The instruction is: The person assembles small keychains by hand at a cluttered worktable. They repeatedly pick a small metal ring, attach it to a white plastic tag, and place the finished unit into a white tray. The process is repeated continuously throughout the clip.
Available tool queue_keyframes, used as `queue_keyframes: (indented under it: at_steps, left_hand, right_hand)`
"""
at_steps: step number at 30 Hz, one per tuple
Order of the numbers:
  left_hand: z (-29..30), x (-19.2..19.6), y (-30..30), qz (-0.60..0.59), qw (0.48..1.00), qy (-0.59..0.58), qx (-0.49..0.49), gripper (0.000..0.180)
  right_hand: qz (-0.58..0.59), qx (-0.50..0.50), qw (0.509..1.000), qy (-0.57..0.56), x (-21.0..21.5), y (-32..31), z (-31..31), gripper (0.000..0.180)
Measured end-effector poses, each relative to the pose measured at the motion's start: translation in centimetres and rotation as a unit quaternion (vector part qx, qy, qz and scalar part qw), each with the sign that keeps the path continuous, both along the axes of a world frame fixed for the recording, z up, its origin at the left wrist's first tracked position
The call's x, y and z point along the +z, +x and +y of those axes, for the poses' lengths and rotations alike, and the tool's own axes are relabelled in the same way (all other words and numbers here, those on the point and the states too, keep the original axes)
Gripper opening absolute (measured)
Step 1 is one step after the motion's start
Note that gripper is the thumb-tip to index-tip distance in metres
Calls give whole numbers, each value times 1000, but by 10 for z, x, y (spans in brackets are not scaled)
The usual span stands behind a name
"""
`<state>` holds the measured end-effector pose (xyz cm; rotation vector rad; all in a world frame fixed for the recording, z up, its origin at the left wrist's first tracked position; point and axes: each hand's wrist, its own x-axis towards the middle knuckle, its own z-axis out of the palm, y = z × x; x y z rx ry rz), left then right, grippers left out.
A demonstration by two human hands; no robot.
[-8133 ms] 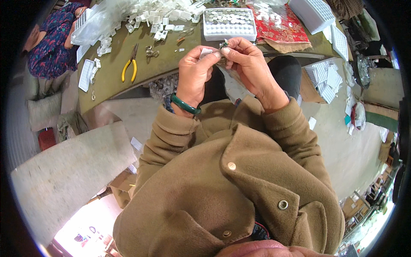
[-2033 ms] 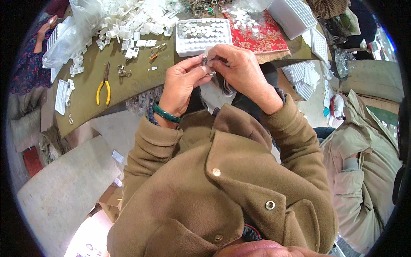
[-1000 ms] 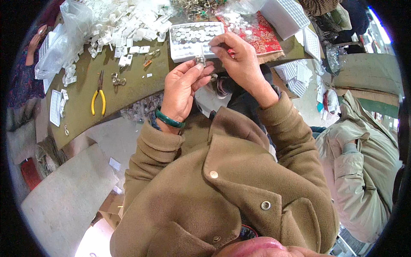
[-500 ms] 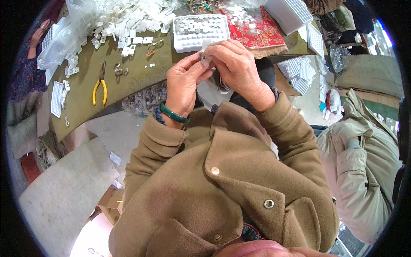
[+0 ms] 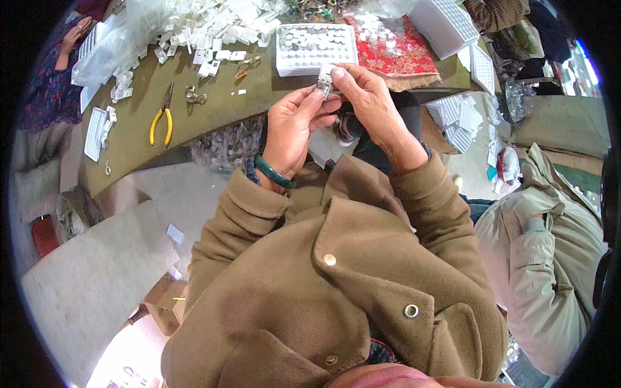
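Olive-green bench (image 5: 213, 123), strewn with white clips and yellow pliers (image 5: 160, 123). Left hand (image 5: 291, 126) and right hand (image 5: 365, 97) pinch one small white piece (image 5: 325, 79) between fingertips, just before the tray (image 5: 317, 48). Best done close, with a light, steady pinch.

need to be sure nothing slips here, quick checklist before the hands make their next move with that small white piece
1. Small white piece pinched by both hands: ok.
2. Left hand fingertips on it: ok.
3. Right hand fingertips on it: ok.
4. Piece held above the white tray, near the table edge: ok.
5. Piece aligned or fully seated: cannot tell, too small.
6. Yellow-handled pliers within reach on the table: ok.
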<state>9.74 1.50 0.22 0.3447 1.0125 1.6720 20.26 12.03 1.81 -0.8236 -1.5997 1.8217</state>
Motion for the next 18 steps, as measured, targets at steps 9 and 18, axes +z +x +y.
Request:
queue_keyframes:
  at_steps: [9, 18]
  left_hand:
    - [-5, -7, -6, -152, 982, -13, -110, 25]
    - [-10, -24, -6, -342, 915, 35, -212, 21]
  right_hand:
    - [-12, 77, 996, -43, 0, 14, -6, 26]
    - [89, 133, 974, -163, -5, 24, 6, 27]
